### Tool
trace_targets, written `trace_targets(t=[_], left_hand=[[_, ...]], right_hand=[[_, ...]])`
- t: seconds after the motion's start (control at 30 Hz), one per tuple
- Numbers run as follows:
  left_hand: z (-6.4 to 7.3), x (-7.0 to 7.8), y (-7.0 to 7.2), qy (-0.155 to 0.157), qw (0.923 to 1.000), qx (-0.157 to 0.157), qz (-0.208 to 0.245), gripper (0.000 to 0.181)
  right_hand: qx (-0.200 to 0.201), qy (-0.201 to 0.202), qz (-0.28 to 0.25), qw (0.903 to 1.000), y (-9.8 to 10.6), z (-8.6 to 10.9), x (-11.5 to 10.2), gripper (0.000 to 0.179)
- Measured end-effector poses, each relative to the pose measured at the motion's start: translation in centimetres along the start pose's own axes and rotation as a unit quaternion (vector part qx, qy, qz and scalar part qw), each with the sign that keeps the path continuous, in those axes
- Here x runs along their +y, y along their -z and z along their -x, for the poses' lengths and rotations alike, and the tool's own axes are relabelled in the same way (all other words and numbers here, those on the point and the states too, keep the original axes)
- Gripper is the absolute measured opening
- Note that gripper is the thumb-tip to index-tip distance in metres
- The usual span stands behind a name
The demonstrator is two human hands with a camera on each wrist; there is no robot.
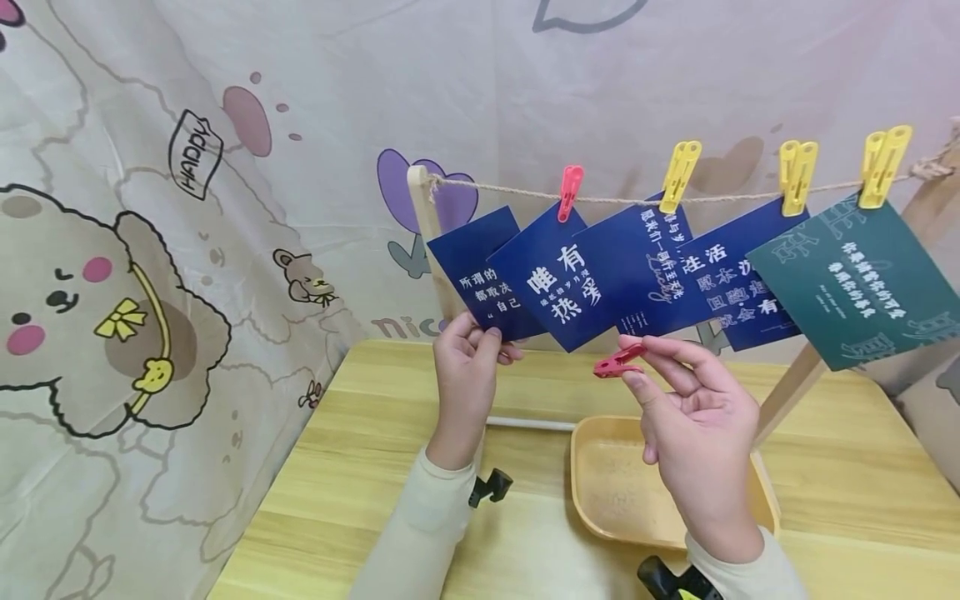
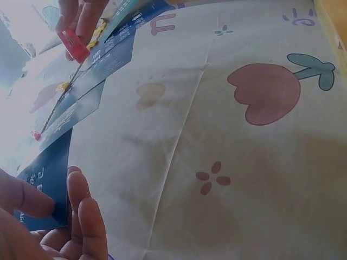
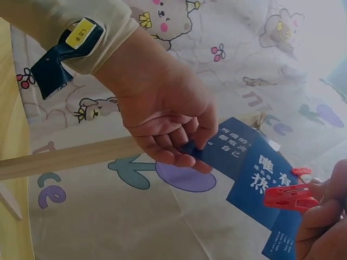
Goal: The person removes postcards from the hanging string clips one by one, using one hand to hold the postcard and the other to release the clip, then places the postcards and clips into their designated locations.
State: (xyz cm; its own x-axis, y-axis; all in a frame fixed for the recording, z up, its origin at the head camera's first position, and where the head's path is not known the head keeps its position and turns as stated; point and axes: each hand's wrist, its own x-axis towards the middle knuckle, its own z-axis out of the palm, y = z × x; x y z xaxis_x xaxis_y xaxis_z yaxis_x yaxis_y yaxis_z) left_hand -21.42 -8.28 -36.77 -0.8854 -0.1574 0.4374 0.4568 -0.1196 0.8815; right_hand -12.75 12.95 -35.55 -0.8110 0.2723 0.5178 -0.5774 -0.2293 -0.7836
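My left hand (image 1: 467, 375) pinches the lower corner of a dark blue card (image 1: 480, 258) with white lettering, at the left end of the rope (image 1: 510, 192). In the left wrist view the thumb lies over the card's face, other fingers behind it. A red clothespin (image 1: 619, 361) is held between the thumb and fingers of my right hand (image 1: 701, 433), below the hanging cards. Beside the held card, another blue card (image 1: 551, 283) hangs from a pinkish-red clothespin (image 1: 570, 193). Two more blue cards and a green card (image 1: 862, 283) hang from yellow clothespins (image 1: 681, 177).
The rope runs between a left wooden post (image 1: 426, 208) and a right post (image 1: 933, 200). A yellow-orange tray (image 1: 581, 492) stands on the wood-grain table (image 1: 315, 492), partly behind my right forearm. A cartoon-printed cloth (image 1: 315, 108) hangs behind and at left.
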Motion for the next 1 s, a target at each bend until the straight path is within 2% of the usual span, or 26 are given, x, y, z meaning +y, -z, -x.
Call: trace_targets(t=[0.13, 0.23, 0.37, 0.5, 0.7, 1.0], left_hand=[[0.3, 0.1, 0.2, 0.008, 0.9999, 0.009, -0.003, 0.018], [0.5, 0.0, 0.6, 0.014, 0.9998, 0.011, -0.003, 0.018], [0.9, -0.1, 1.1, 0.018, 0.9998, 0.003, -0.005, 0.018], [1.4, -0.3, 1.6, 0.025, 0.9995, -0.006, -0.016, 0.019], [2.3, -1.1, 2.2, 0.047, 0.9982, -0.013, -0.033, 0.020], [4.4, -3.0, 3.1, 0.091, 0.9927, -0.049, -0.061, 0.023]], right_hand=[[0.005, -0.012, 0.023, 0.9997, -0.3, 0.0, 0.1, 0.038], [-0.001, -0.008, 0.017, 0.9998, -0.3, 0.0, 0.1, 0.038], [-0.003, -0.001, 0.008, 1.0000, -0.3, 0.1, 0.1, 0.038], [0.010, -0.010, 0.028, 0.9995, -0.3, 0.1, -0.1, 0.038], [0.004, 0.002, 0.006, 1.0000, 0.0, 0.0, -0.1, 0.037], [0.007, 0.000, 0.012, 0.9999, 0.2, -0.1, -0.4, 0.037]])
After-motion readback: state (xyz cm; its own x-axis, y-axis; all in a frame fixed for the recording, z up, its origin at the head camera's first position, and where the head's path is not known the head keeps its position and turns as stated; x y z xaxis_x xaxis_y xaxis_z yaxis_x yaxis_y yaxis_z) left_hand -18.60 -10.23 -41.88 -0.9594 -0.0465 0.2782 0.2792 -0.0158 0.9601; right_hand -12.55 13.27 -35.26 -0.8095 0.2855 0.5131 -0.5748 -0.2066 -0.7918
